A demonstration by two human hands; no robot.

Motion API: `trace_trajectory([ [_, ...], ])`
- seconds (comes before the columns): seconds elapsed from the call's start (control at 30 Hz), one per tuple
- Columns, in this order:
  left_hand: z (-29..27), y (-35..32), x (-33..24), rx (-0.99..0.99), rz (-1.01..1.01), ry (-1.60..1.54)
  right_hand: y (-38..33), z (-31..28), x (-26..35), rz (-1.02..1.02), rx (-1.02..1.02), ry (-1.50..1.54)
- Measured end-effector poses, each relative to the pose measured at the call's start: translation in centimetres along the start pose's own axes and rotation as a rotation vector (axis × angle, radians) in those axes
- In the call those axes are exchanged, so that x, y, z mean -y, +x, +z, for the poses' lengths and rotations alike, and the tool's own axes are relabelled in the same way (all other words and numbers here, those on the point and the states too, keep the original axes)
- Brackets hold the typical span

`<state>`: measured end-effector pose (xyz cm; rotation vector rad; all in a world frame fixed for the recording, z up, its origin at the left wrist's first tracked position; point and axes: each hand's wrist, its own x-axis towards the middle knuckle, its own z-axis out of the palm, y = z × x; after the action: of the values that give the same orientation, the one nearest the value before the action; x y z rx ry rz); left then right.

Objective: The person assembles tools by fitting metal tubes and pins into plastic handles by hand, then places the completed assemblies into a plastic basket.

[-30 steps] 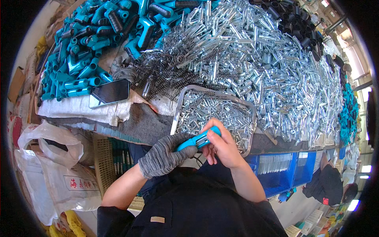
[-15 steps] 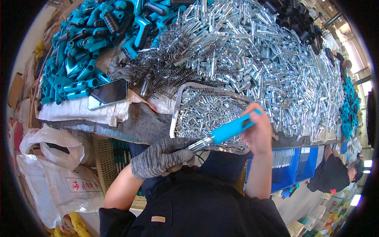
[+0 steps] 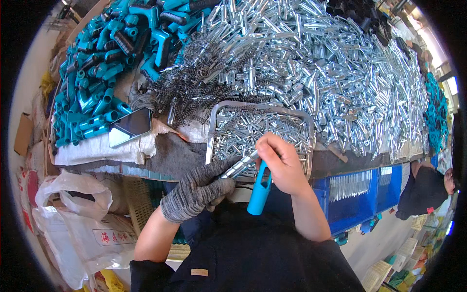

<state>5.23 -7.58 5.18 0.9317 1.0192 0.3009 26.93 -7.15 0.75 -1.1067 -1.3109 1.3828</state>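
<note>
My left hand (image 3: pixel 198 191), in a grey knitted glove, is closed around a shiny metal rod (image 3: pixel 240 166) that slants up to the right. My bare right hand (image 3: pixel 286 168) has thumb and fingers pinched at the rod's upper end; whether a small part lies between them is hidden. From that same hand hangs a teal tube (image 3: pixel 259 195) with a slot cut in its side, its round end downward. Just beyond both hands stands a metal-rimmed tray (image 3: pixel 212 129) holding many small silvery pins (image 3: pixel 243 127).
Silvery metal parts (image 3: pixel 335 82) heap across the table, with dark springs (image 3: pixel 197 92) beside them. Teal handles (image 3: pixel 104 63) pile up at left near a phone (image 3: pixel 130 127). Blue bins (image 3: pixel 350 202) sit below the table edge; another person (image 3: pixel 423 190) is at far right.
The teal tube has come off the rod's end and swung from slanting to hanging down. My right hand has moved left and nearer, its fingers now at the rod's tip.
</note>
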Motion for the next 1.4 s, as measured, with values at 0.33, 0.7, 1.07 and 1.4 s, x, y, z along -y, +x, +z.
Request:
trace_trajectory([
  [0.33,0.5,0.0,0.1,-0.099,0.095,-0.007,0.5,-0.3,0.3,-0.001,0.052,-0.152],
  [0.7,0.8,0.3,0.4,-0.076,0.137,-0.107,0.6,-0.2,0.1,-0.020,0.118,-0.056],
  [1.07,0.6,0.2,0.7,-0.071,0.042,-0.119,0.5,-0.6,0.4,-0.015,0.114,-0.050],
  [1.4,0.6,-0.6,-0.8,-0.107,0.037,-0.043,-0.1,-6.6,0.8,0.055,-0.465,0.119],
])
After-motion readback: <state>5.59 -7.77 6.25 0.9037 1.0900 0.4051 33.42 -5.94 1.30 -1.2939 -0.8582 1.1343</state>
